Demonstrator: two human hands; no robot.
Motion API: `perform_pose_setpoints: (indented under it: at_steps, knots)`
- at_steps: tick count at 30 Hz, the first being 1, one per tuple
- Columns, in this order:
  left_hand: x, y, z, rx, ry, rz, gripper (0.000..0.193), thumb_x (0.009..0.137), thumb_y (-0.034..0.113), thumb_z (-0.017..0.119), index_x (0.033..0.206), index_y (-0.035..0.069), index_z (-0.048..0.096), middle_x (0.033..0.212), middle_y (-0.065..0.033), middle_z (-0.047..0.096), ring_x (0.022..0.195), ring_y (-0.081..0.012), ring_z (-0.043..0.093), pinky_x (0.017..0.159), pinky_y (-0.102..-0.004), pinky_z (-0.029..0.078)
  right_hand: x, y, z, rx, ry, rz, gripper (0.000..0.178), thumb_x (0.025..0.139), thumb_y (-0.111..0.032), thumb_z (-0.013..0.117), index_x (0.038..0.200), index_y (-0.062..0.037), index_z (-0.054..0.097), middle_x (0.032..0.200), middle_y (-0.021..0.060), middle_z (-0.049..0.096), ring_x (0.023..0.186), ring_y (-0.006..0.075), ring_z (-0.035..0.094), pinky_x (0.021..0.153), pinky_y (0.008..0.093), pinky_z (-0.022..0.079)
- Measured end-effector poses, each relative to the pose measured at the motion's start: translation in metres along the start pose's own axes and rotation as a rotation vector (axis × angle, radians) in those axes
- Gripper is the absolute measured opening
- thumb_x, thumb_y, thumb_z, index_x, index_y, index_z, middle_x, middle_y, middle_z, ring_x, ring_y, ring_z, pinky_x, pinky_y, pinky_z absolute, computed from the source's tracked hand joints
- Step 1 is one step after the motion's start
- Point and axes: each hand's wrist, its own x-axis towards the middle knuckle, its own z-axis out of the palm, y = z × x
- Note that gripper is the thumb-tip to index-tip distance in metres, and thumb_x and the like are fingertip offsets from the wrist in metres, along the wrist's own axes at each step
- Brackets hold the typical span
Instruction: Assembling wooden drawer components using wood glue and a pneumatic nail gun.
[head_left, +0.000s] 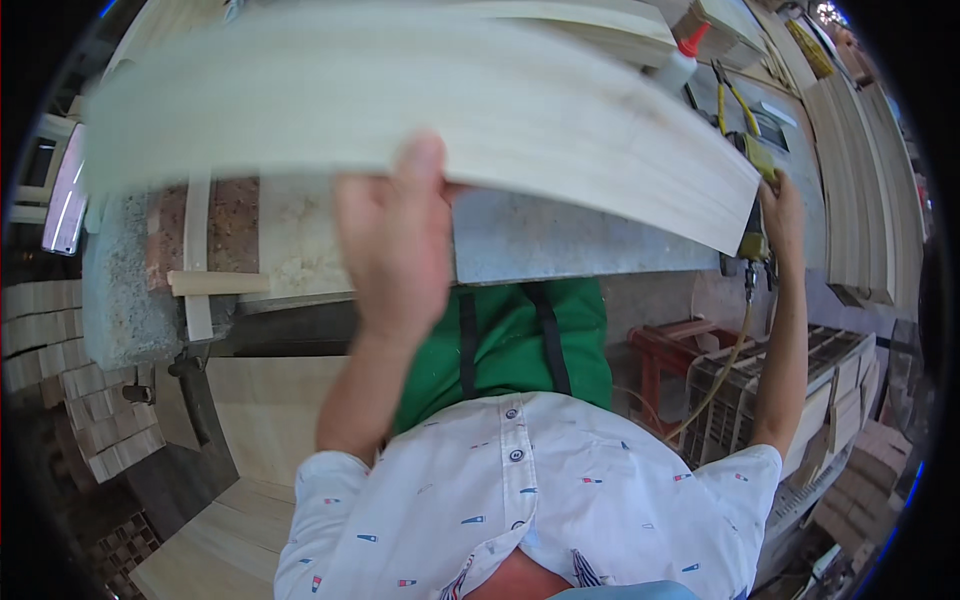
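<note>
Your left hand (400, 240) grasps the near edge of a pale board (430, 100), thumb on top, holding it lengthwise above the counter (570, 235). Your right hand (784, 215) is at the air tool (758, 156) by the board's right end; whether it grips or only touches it, I cannot tell. A hose (738, 350) hangs from the tool. Beyond lie pliers (739, 101), near a red-tipped bottle (675, 70).

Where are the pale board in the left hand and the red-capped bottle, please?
Pale board (430, 95), head view: middle of its broad face.
Red-capped bottle (677, 70), head view: its white body.
</note>
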Motion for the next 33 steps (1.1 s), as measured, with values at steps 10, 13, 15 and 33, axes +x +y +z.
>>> perform_pose_setpoints:
  at_steps: [10, 13, 15, 33]
  knots:
    - [0.159, 0.129, -0.007, 0.421, 0.099, 0.235, 0.031, 0.097, 0.016, 0.043, 0.120, -0.004, 0.052, 0.115, -0.0120, 0.060, 0.096, -0.0184, 0.060, 0.087, -0.0293, 0.047, 0.009, -0.183, 0.023, 0.508, 0.022, -0.687, 0.053, 0.081, -0.026, 0.066, 0.126, -0.0036, 0.048, 0.123, 0.0188, 0.053, 0.113, 0.0299, 0.053, 0.093, 0.0364, 0.043]
    - [0.156, 0.123, 0.015, 0.587, -0.329, 0.020, 0.037, 0.091, 0.029, 0.053, 0.114, 0.000, 0.057, 0.097, -0.0110, 0.064, 0.080, -0.0191, 0.061, 0.077, -0.0315, 0.049, 0.019, -0.263, 0.056, 0.354, -0.158, -0.882, 0.068, 0.073, -0.030, 0.072, 0.131, -0.0060, 0.044, 0.135, 0.0204, 0.042, 0.122, 0.0361, 0.043, 0.101, 0.0408, 0.037]
    - [0.139, 0.107, 0.018, 0.854, -0.240, 0.096, 0.044, 0.085, 0.038, 0.063, 0.111, 0.003, 0.059, 0.084, -0.0118, 0.065, 0.074, -0.0203, 0.061, 0.074, -0.0332, 0.050, 0.026, -0.293, 0.069, 0.277, -0.224, -0.924, 0.073, 0.070, -0.030, 0.073, 0.132, -0.0069, 0.043, 0.136, 0.0201, 0.041, 0.122, 0.0367, 0.043, 0.101, 0.0409, 0.037]
    - [0.141, 0.053, -0.045, 1.240, -0.722, 0.006, 0.050, 0.087, 0.050, 0.055, 0.095, 0.003, 0.068, 0.080, -0.0161, 0.067, 0.076, -0.0253, 0.063, 0.072, -0.0352, 0.049, -0.067, -0.176, 0.007, 0.846, -0.666, -0.643, 0.092, 0.060, -0.008, 0.065, 0.143, -0.0045, 0.026, 0.146, 0.0128, 0.030, 0.133, 0.0263, 0.032, 0.105, 0.0378, 0.032]
